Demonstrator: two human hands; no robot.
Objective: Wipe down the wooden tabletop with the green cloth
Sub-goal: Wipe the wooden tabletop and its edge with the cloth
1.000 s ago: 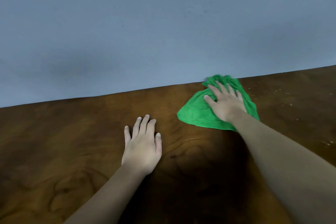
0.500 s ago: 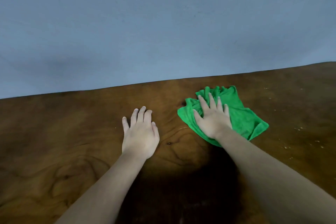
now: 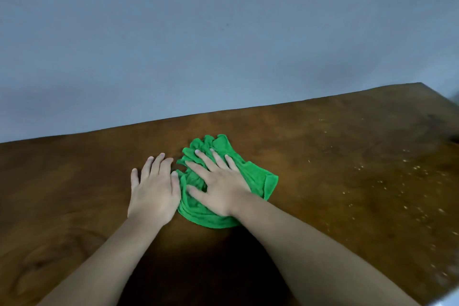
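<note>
A crumpled green cloth [image 3: 260,177] lies on the dark wooden tabletop [image 3: 74,181], near its middle. My right hand [image 3: 218,184] presses flat on the cloth with fingers spread, covering most of it. My left hand [image 3: 154,189] rests palm down on the bare wood, its edge touching the cloth's left side, fingers apart and holding nothing.
Pale crumbs [image 3: 402,181] are scattered over the right part of the table. A blue-grey wall [image 3: 223,45] rises right behind the table's far edge. The table's far right corner [image 3: 422,84] and right edge are in view.
My right hand has slid the cloth leftward and toward me, away from the wall, until it bunches against my left hand. The left hand has stayed flat on the wood.
</note>
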